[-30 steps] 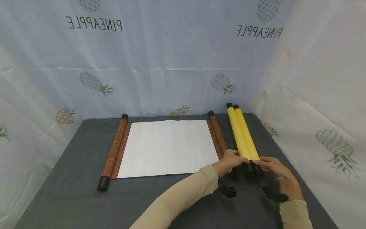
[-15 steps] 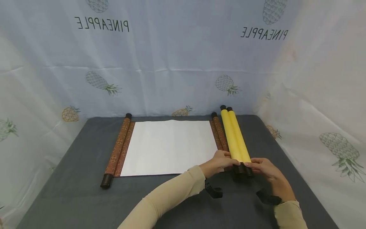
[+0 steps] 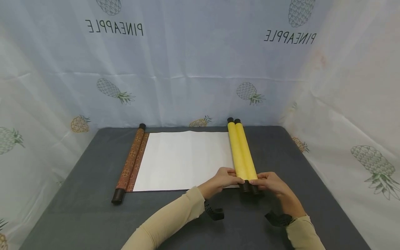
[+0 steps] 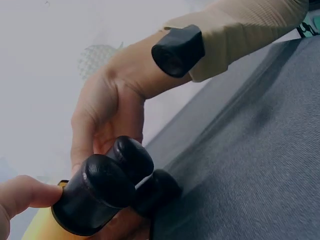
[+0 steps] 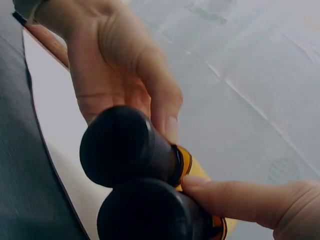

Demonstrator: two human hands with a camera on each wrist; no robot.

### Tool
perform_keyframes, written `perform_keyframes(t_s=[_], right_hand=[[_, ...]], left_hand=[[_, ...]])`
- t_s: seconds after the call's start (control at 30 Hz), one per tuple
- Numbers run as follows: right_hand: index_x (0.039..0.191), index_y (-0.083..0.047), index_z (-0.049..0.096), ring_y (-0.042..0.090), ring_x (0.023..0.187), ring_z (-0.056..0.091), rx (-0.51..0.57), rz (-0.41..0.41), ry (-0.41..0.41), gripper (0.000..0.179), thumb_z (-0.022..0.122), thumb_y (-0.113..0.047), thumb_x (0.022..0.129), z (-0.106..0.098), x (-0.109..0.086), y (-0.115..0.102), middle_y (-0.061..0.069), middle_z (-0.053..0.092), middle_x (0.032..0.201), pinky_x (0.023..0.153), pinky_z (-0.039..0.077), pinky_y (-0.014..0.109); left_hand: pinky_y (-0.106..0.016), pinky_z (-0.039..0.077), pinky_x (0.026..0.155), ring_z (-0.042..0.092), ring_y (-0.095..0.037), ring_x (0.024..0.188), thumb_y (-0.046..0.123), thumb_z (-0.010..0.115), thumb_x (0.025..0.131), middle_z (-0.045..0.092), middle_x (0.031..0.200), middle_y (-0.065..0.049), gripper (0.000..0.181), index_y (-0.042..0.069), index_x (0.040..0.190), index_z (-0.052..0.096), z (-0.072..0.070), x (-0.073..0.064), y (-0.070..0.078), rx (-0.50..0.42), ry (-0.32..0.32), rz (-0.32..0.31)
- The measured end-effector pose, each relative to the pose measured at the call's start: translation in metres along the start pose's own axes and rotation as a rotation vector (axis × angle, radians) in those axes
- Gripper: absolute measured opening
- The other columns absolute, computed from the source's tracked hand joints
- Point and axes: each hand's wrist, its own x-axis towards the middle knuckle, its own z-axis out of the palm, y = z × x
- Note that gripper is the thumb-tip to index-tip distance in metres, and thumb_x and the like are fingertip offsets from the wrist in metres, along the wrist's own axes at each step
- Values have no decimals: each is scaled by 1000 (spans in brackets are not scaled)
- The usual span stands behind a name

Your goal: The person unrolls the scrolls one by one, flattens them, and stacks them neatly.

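Note:
A yellow scroll [image 3: 240, 151], wound from both ends into two rolls lying side by side, has black knobs [image 4: 107, 180] at its ends. My left hand [image 3: 221, 181] grips its near end from the left, thumb on top beside the knob. From the other side my right hand [image 3: 275, 185] grips the same end, its thumb [image 5: 220, 195] close to the knobs. The yellow rolls overlap the right edge of an unrolled white scroll [image 3: 187, 159] and hide its right roller in the head view. Another black knob [image 4: 157, 192] shows below them, near the table.
The white scroll's left roller [image 3: 128, 163], covered in brown patterned cloth, lies on the dark grey table [image 3: 78, 215]. Behind the table hangs a pineapple-print curtain [image 3: 187, 52], and more of it [image 3: 350, 104] runs along the right side. Black cameras [image 3: 278, 219] are strapped to both wrists.
Both hands have carried the yellow scroll leftward, from right of the white scroll to over its right edge. The white scroll's right roller has become hidden in the head view.

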Motion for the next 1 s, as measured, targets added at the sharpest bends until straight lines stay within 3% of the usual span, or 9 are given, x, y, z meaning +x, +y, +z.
perform_keyframes(t_s=[0.13,0.27,0.4,0.67,1.0], right_hand=[[117,17,59,11,87,67,-8,-16,-9,51,70,-22,86,15,2,-7,15,72,102,83,58,38],[115,17,59,10,83,68,5,-24,-29,50,73,-21,84,30,5,-13,15,73,98,79,59,37],[112,18,60,7,79,67,34,-35,-59,49,74,-19,82,44,9,-17,11,74,92,74,58,31],[111,15,62,7,76,66,50,-26,-95,46,74,-18,82,68,19,-23,5,75,87,71,57,27],[105,15,62,5,69,64,141,-41,-104,39,75,-12,79,101,33,-34,0,73,78,64,55,23]], left_hand=[[-33,60,85,70,-28,104,1,72,78,68,118,-23,50,-9,125,57,-14,-9,-6,5,-7,-10],[-33,58,88,70,-25,103,6,74,79,69,117,-21,50,-7,125,59,-30,-19,-12,65,-12,-5],[-34,56,91,70,-21,100,10,75,78,71,115,-19,50,-5,123,60,-45,-29,-17,118,-8,11],[-31,56,88,69,-14,95,10,74,78,71,114,-21,50,-6,123,60,-69,-43,-26,131,-2,45],[-35,56,90,69,-16,98,12,73,79,69,117,-22,51,-7,124,59,-98,-62,-34,164,40,54]])
